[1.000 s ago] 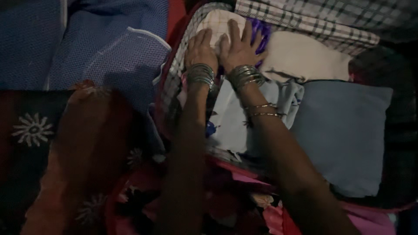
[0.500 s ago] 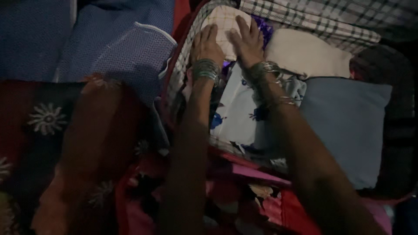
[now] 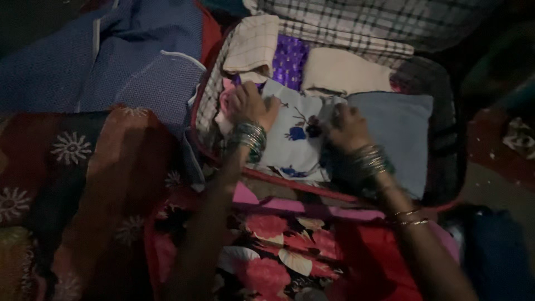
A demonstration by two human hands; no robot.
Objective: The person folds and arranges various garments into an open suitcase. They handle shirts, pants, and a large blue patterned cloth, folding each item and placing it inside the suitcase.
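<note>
An open red suitcase with a checked lining holds folded clothes. My left hand grips the left edge of a white cloth with blue flowers. On that cloth's right edge my right hand is closed, next to a folded grey-blue garment. Both wrists carry stacks of bangles. Behind the hands lie a cream checked cloth, a purple dotted cloth and a plain cream fold.
A blue dotted fabric lies to the left of the case. A dark red cloth with white flower prints covers the left foreground. A red and pink floral fabric spreads below the case's front edge. Dark floor shows at the right.
Both hands have left the cream checked cloth at the back and come nearer, onto the two edges of the white flowered cloth. The view has pulled back and shows more of the case.
</note>
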